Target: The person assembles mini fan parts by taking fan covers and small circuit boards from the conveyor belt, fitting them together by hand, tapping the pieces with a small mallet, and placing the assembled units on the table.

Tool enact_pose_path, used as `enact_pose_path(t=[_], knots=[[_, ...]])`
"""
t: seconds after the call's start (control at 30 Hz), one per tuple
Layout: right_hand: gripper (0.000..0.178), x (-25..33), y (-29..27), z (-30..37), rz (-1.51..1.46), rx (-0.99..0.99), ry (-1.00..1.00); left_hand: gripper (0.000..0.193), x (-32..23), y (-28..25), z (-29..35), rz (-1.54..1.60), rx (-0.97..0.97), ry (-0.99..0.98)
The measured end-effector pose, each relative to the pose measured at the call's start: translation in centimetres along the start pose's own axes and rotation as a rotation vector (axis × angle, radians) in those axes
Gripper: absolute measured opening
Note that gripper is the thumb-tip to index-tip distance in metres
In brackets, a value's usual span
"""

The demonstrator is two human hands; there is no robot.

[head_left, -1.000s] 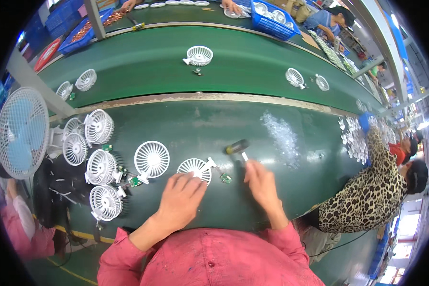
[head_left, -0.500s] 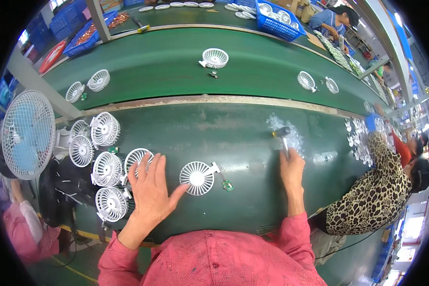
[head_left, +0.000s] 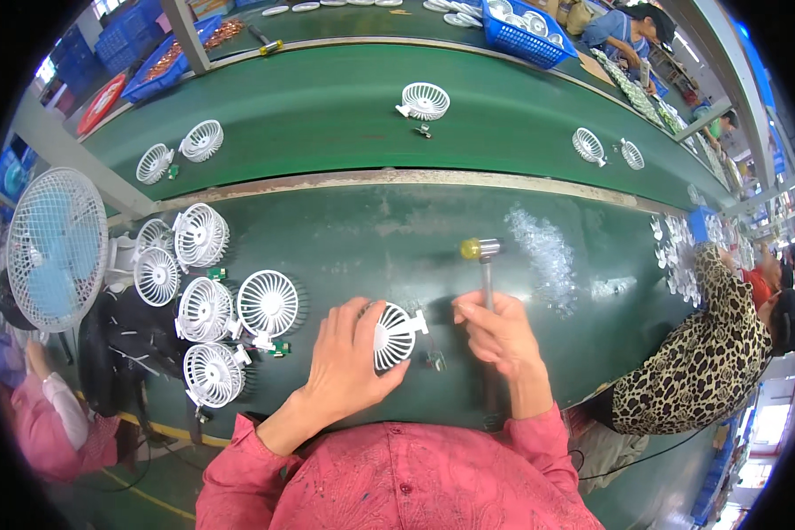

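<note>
My left hand (head_left: pixel 344 360) is closed around the left side of a round white fan housing (head_left: pixel 394 337) with radiating slats. The housing's short white arm points up and right, and a small circuit board (head_left: pixel 435 360) lies beside it. My right hand (head_left: pixel 502 340) grips a small hammer (head_left: pixel 488 278) upright by its shaft, the yellow-tipped head pointing left above the bench. Left of my left hand stand several more white fan housings (head_left: pixel 268 303), some with green circuit boards (head_left: pixel 280 350) attached.
A conveyor belt (head_left: pixel 327 115) carrying similar housings runs beyond the bench edge. At left stands a blue-bladed table fan (head_left: pixel 57 250). Clear plastic bits (head_left: pixel 543 256) and white parts (head_left: pixel 676 256) lie at right, beside a co-worker in a leopard-print top (head_left: pixel 689 353).
My left hand has moved right from the group of housings and closed on the single one. My right hand has brought the hammer left and turned its head. Housings on the belt have shifted right.
</note>
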State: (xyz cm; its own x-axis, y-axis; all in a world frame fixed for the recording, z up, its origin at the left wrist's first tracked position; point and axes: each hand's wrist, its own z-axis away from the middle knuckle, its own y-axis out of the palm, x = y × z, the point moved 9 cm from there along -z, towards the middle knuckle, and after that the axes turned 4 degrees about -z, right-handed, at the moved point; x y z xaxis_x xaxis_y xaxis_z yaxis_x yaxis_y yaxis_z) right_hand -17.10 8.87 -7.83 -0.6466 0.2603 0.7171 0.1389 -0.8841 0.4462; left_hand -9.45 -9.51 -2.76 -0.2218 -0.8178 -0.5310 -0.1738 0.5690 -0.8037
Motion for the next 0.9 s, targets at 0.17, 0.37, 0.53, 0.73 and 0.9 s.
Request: enact_pose_path(t=[0.17,0.37,0.53,0.73,0.9], knots=[[0.019,-3.6,1.3,-1.4,-0.219,0.163,0.154,0.077,-0.9,-0.5,0.3,0.165,-0.003,0.033],[0.023,-5.1,2.4,-1.2,-0.198,0.221,0.201,0.077,-1.6,-0.6,0.2,0.228,-0.016,0.07],[0.024,-5.0,2.6,-0.8,-0.171,0.207,0.207,0.078,-1.6,-0.6,-0.1,0.249,0.004,0.042],[0.026,-4.0,3.0,-0.6,-0.188,0.213,0.182,0.081,-1.5,-0.5,-0.7,0.319,0.052,-0.044],[0.026,-2.9,3.6,-0.5,-0.207,0.257,0.128,0.077,-1.1,-0.9,-1.3,0.353,0.042,-0.08]])
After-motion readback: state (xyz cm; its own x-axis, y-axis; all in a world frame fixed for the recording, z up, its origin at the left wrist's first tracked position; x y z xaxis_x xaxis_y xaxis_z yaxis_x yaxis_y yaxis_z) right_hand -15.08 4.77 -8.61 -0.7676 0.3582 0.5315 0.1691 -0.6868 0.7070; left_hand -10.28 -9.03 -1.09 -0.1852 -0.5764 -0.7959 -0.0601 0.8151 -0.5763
